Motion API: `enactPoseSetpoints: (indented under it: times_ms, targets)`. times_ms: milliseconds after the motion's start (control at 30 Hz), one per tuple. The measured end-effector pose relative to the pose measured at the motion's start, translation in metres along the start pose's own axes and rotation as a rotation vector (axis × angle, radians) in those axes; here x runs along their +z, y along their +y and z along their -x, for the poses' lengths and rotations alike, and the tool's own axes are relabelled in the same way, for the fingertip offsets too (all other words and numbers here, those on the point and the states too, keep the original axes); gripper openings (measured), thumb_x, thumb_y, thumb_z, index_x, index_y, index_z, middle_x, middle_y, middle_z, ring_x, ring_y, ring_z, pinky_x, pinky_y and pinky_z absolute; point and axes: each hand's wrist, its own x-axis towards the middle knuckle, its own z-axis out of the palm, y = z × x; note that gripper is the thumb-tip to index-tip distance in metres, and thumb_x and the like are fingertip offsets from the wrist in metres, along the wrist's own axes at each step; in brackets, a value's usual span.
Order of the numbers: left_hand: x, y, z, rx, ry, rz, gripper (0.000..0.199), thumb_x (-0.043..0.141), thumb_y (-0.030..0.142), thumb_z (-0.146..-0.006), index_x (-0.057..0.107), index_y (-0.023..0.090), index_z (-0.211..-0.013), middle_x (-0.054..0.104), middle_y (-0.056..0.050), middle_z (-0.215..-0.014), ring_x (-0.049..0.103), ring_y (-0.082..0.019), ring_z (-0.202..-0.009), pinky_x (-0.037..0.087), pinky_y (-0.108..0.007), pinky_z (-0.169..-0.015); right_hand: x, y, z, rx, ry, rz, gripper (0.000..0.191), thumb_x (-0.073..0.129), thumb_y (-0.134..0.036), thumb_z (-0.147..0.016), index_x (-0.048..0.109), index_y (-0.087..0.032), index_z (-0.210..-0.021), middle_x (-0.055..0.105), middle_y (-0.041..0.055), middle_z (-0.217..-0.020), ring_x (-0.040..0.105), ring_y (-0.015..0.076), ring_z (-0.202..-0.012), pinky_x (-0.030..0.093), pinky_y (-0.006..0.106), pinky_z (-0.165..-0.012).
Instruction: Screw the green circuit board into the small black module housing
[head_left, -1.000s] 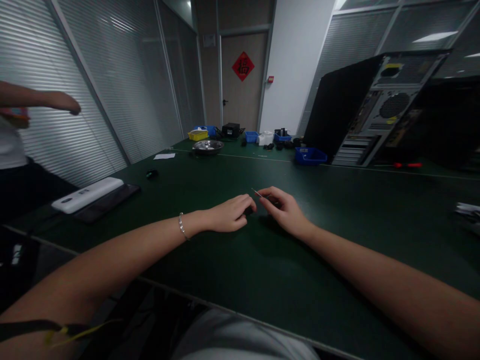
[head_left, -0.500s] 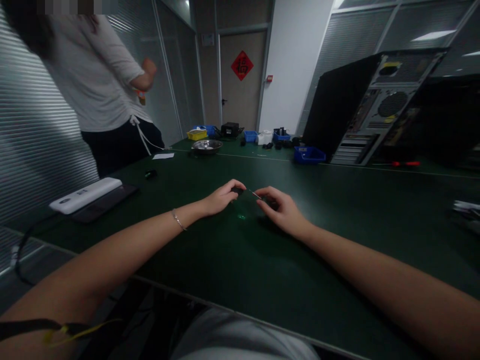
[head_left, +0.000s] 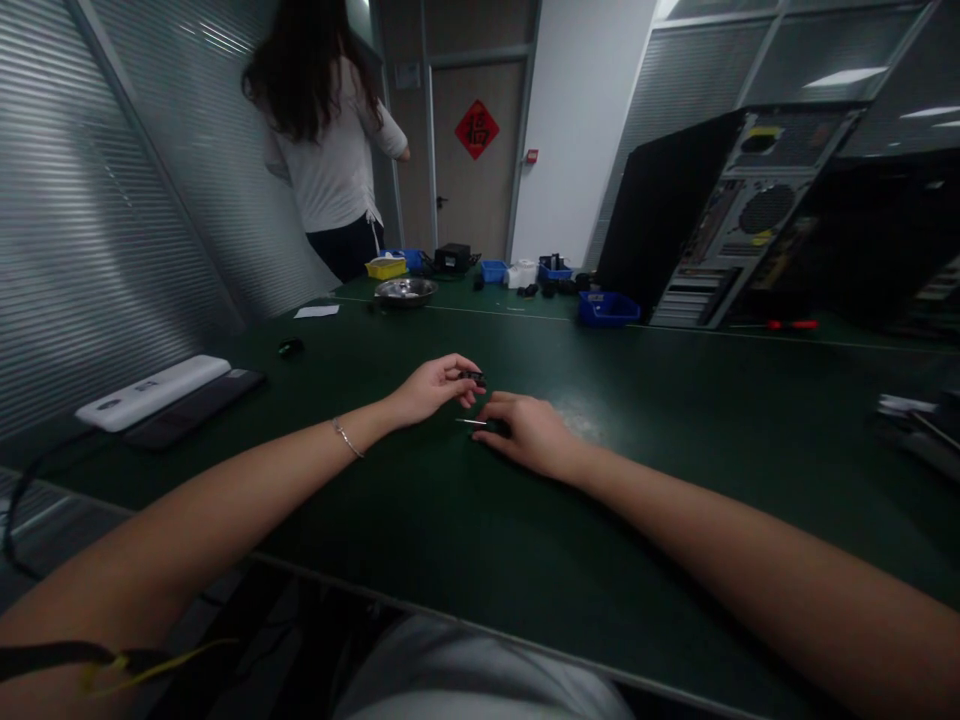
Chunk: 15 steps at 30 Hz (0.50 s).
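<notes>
Between the fingertips of my left hand (head_left: 433,390) is a small dark part (head_left: 473,379), held just above the green table (head_left: 420,520). My right hand (head_left: 534,434) is closed round the dark handle of a small screwdriver (head_left: 472,422), whose thin metal shaft points left, below my left fingertips. The shaft does not touch the dark part. The fine detail of the part is too small to make out.
A white device (head_left: 154,392) and a dark phone (head_left: 196,408) lie at the left. Farther back are a metal bowl (head_left: 406,291), a blue bin (head_left: 608,309) and a tilted computer case (head_left: 720,220). A person (head_left: 330,150) stands behind the table.
My right hand has moved left and nearer to me, and the screwdriver now points left. My left hand has tilted, showing more of the dark part. The person has walked farther off.
</notes>
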Motion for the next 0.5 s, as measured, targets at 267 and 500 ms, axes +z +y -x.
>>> enactPoseSetpoints:
  times_ms: [267,500]
  targets:
    - [0.000,0.003,0.002,-0.017,0.014,-0.065,0.023,0.065,0.016,-0.081,0.059,0.010,-0.103,0.067,-0.007,-0.091,0.065,-0.013,-0.073,0.055,-0.030,-0.072,0.003,0.007,0.002,0.047,0.296,-0.304,0.014,0.056,-0.023,-0.087,0.067,-0.017,-0.095,0.067,0.0052,-0.089,0.062,0.0170,-0.081,0.046,0.027,-0.072]
    - [0.011,0.002,0.006,-0.043,-0.098,-0.104,0.025,0.064,0.018,-0.082,0.060,0.011,-0.105,0.065,-0.005,-0.086,0.066,-0.014,-0.074,0.055,-0.032,-0.073,0.003,0.013,-0.001,0.174,0.417,-0.505,0.013,0.061,-0.026,-0.083,0.066,-0.018,-0.093,0.068,0.0039,-0.087,0.062,0.0180,-0.081,0.047,0.029,-0.073]
